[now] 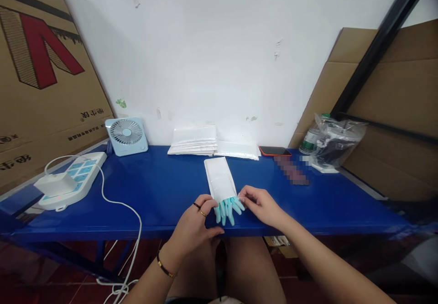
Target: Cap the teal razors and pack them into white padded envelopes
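touching white pouch (219, 178) around mint gloves (228, 207)

A long, smooth blue table (164, 187) spans the frame below the middle. At left lies a white power strip with pale-blue socket panels (84, 175); a thin white cable (118, 202) crosses the tabletop beside it. A square light-blue plastic fan (127, 136) stands at the back left. Along the back centre lie two adjoining piles of flat white packets (193, 140), then a dark-screened, orange-edged phone (274, 151). A clear plastic bag with dark contents (333, 146) sits at right. Front centre, a white rectangular packet with pale-turquoise glove fingers protruding (221, 178) rests near the edge.
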The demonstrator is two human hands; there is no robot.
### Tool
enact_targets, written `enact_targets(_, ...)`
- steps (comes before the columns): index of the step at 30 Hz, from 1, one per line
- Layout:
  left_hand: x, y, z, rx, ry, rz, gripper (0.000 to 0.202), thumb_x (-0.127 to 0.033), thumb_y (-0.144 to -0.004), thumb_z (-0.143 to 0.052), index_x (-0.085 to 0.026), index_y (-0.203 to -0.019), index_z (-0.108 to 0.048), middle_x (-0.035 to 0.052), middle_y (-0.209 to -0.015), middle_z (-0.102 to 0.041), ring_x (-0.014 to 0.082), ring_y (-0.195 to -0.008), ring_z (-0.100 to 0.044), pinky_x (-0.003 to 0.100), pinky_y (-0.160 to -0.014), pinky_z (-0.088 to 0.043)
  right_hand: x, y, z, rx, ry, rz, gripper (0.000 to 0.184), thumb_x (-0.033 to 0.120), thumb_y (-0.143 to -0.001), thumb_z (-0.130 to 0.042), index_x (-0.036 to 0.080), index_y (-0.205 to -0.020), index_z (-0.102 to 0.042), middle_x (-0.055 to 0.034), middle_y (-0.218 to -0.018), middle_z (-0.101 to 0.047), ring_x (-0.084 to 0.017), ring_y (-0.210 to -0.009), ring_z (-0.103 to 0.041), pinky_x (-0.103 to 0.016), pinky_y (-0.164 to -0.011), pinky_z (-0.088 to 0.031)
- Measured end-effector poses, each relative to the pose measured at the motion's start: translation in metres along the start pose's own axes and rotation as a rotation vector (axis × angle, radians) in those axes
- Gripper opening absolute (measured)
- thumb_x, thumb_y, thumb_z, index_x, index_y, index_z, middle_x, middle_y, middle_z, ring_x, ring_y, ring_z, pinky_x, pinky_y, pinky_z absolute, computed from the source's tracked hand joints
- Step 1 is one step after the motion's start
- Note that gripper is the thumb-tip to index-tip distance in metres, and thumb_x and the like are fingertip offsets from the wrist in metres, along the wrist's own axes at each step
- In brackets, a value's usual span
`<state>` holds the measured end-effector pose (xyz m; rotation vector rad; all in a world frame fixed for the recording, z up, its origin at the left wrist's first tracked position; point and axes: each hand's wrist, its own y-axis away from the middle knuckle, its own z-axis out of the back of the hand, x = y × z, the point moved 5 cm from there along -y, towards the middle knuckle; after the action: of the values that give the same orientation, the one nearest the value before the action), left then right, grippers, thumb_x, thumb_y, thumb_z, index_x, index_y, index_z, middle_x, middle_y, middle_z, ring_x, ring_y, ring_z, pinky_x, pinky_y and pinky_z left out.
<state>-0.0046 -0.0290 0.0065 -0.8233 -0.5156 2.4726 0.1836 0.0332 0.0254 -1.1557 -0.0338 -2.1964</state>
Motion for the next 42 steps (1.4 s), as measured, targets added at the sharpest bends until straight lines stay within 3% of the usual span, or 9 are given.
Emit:
enact_targets(4, -0.004, 0.000, 0.003, -0.135, -0.121, -0.085, 0.008, -0.022, -0.084, -0.054, -0.022, -0.092, -0.054, 0.0027, -0.095, -0.063, 0.0155, -0.089, -0.059, 0.029, -0.078, -0.046, 0.000, -0.001, -0.001, 0.004, -0.099, -0.024, 0.018, 0.028, -0.089, -0.045, 0.018, -0.078, -0.055, -0.0010, -0.070, -0.064, -0.013, -0.064, -0.059, -0.026, -0.061, -0.049)
enact_targets(7, -0.006, -0.007, 0.014, -0.273, -0.199, -0.097, 0.009, -0.024, -0.086, -0.052, -0.023, -0.094, -0.056, 0.0014, -0.092, -0.067, 0.0152, -0.088, -0.060, 0.030, -0.080, -0.045, 0.007, 0.000, 0.004, -0.053, 0.015, 0.058, 0.016, 0.027, -0.090, -0.043, 0.018, -0.082, -0.056, -0.0029, -0.075, -0.064, -0.015, -0.069, -0.060, -0.027, -0.064, -0.050)
enact_targets(12, -0.002, -0.025, 0.026, -0.431, -0.215, -0.023, 0.014, -0.034, -0.085, -0.055, -0.020, -0.088, -0.058, 0.0015, -0.085, -0.068, 0.0133, -0.079, -0.061, 0.026, -0.075, -0.046, 0.028, 0.010, 0.008, -0.067, 0.349, 0.404, 0.021, 0.018, -0.090, -0.040, 0.020, -0.101, -0.058, -0.0102, -0.104, -0.061, -0.019, -0.095, -0.058, -0.032, -0.081, -0.048)
enact_targets(17, 0.003, -0.030, 0.011, -0.251, -0.173, -0.025, 0.021, -0.037, -0.088, -0.050, -0.019, -0.085, -0.060, 0.0006, -0.077, -0.066, 0.0107, -0.071, -0.060, 0.021, -0.065, -0.044, 0.021, 0.013, 0.009, -0.089, 0.252, 0.280, 0.017, 0.019, -0.091, -0.038, 0.021, -0.095, -0.055, -0.0060, -0.085, -0.062, -0.016, -0.078, -0.059, -0.027, -0.071, -0.049)
enact_targets(23, 0.003, -0.027, -0.005, 0.016, -0.107, -0.019, 0.020, -0.036, -0.088, -0.049, -0.024, -0.097, -0.063, 0.0017, -0.101, -0.062, 0.0111, -0.081, -0.060, 0.021, -0.070, -0.046, 0.004, 0.018, 0.001, -0.036, 0.172, 0.188, 0.015, 0.020, -0.091, -0.040, 0.021, -0.088, -0.055, -0.0034, -0.084, -0.063, -0.014, -0.076, -0.059, -0.025, -0.070, -0.047)
enact_targets(28, 0.004, -0.026, -0.010, 0.234, -0.059, -0.068, 0.019, -0.031, -0.086, -0.052, -0.023, -0.098, -0.064, 0.0032, -0.096, -0.062, 0.0147, -0.087, -0.059, 0.025, -0.078, -0.046, 0.000, 0.024, -0.001, 0.003, 0.178, 0.197, 0.013, 0.014, -0.084, -0.046, 0.021, -0.084, -0.057, -0.0033, -0.085, -0.063, -0.015, -0.080, -0.059, -0.026, -0.071, -0.047)
enact_targets(32, 0.003, -0.023, -0.004, 0.294, -0.036, -0.088, 0.019, -0.026, -0.084, -0.056, -0.024, -0.102, -0.062, 0.0025, -0.096, -0.065, 0.0160, -0.089, -0.059, 0.027, -0.080, -0.046, 0.004, 0.032, 0.002, -0.002, 0.269, 0.200, 0.017, 0.018, -0.078, -0.055, 0.020, -0.094, -0.058, -0.0064, -0.093, -0.062, -0.019, -0.089, -0.056, -0.031, -0.077, -0.047)
enact_targets(37, -0.001, -0.022, -0.009, 0.304, -0.168, -0.197, 0.016, -0.025, -0.089, -0.048, -0.021, -0.090, -0.063, 0.0027, -0.086, -0.066, 0.0162, -0.088, -0.058, 0.029, -0.080, -0.045, 0.019, 0.045, -0.019, -0.026, 0.547, 0.382, 0.054, 0.049, -0.069, -0.068, 0.022, -0.115, -0.057, -0.0146, -0.119, -0.054, -0.029, -0.102, -0.053, -0.044, -0.084, -0.045)
enact_targets(42, -0.002, -0.020, -0.020, 0.292, -0.299, -0.313, 0.021, -0.023, -0.093, -0.038, -0.018, -0.087, -0.058, 0.0037, -0.081, -0.062, 0.0158, -0.083, -0.057, 0.029, -0.077, -0.047, 0.018, 0.035, -0.044, 0.015, 0.543, 0.455, 0.026, 0.026, -0.088, -0.052, 0.024, -0.112, -0.061, -0.0083, -0.104, -0.062, -0.018, -0.090, -0.059, -0.028, -0.075, -0.049)
